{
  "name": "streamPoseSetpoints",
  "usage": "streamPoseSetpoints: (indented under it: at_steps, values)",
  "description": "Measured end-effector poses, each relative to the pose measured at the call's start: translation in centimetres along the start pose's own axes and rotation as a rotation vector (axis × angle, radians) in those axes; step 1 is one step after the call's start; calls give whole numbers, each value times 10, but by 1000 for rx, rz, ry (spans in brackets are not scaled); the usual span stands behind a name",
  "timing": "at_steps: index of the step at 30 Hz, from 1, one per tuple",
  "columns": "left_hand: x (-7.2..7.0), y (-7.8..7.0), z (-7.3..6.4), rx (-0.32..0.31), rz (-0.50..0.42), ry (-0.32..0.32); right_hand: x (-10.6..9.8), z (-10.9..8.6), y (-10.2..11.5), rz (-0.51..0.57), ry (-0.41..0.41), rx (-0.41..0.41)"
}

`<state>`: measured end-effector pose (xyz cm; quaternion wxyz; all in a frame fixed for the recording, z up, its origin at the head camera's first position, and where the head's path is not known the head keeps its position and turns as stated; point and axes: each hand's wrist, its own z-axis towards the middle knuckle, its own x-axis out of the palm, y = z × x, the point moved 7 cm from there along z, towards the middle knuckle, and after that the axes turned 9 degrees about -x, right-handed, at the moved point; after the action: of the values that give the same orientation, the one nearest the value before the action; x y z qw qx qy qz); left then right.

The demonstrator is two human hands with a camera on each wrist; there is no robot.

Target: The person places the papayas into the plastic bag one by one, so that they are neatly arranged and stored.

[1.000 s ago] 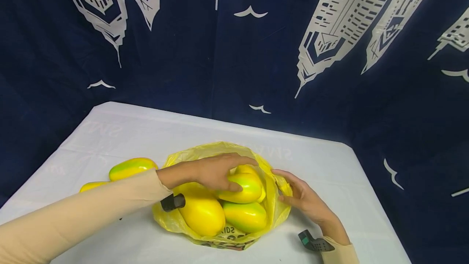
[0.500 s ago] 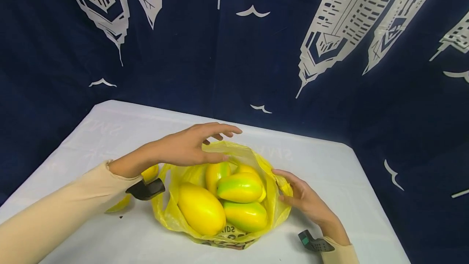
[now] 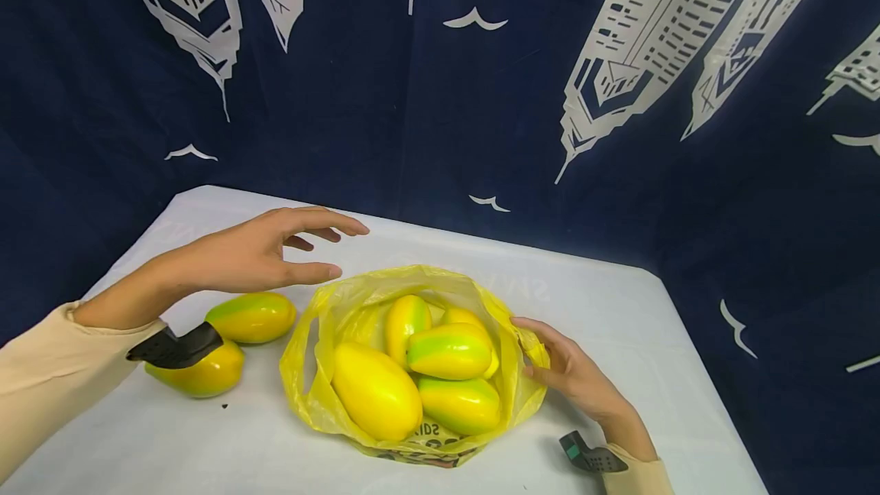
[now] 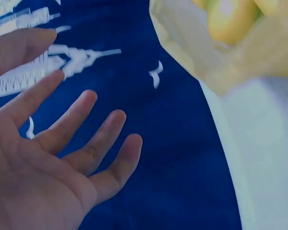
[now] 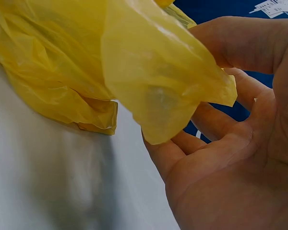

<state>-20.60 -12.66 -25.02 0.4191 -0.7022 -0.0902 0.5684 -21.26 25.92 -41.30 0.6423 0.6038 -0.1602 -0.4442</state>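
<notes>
A thin yellow plastic bag (image 3: 309,403) stands wide-mouthed mid-table, with several yellow-green mangoes (image 3: 450,351) inside. My right hand (image 3: 584,376) holds the bag's right rim; in the right wrist view, the thumb (image 5: 249,40) is on one side of the plastic and the fingers pass behind it. Nothing is in my left hand (image 3: 241,254), which hovers left of the bag with fingers spread, as the left wrist view confirms. Below that hand, two mangoes lie on the table: one farther back (image 3: 253,318), and a nearer mango (image 3: 213,373) partly covered by the dark wrist strap.
A white cloth (image 3: 619,327) covers the table. Behind it hangs a dark blue curtain (image 3: 344,121) printed with white buildings. One small dark speck (image 3: 224,406) lies left of the bag.
My left hand has lifted away from the mangoes in the bag and moved left, over the two loose ones. The right hand stays at the bag's rim.
</notes>
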Motion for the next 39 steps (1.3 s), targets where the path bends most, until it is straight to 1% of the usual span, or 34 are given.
streamPoseSetpoints:
  at_steps: [3,6,8,11,14,17,20,22,25,29,33,39]
  values:
    - [-6,20,-4,-42,6,21,0,0,0,-3,0,2]
    - [-11,46,-9,-98,-12,82,0,1,1,-4,2,2]
    - [-14,65,-12,-152,-51,140,0,1,1,-6,2,0]
    - [-19,93,-17,-210,-122,215,0,1,1,-4,2,-5]
    - [-22,116,-21,-245,-181,269,-1,1,0,0,3,-11]
    - [-19,137,-24,-268,-237,329,-1,2,-1,0,4,-7]
    - [-11,156,-25,-305,-300,401,0,2,-1,0,1,-5]
    - [-5,167,-27,-340,-339,449,0,2,-1,4,2,-8]
    - [3,179,-29,-380,-386,505,1,2,-1,11,6,-16]
    - [13,188,-31,-423,-425,546,1,1,-1,5,0,-12]
    - [20,193,-31,-453,-412,561,0,1,-2,-4,-6,-2]
    - [24,196,-31,-458,-397,549,1,1,-4,-6,-7,17]
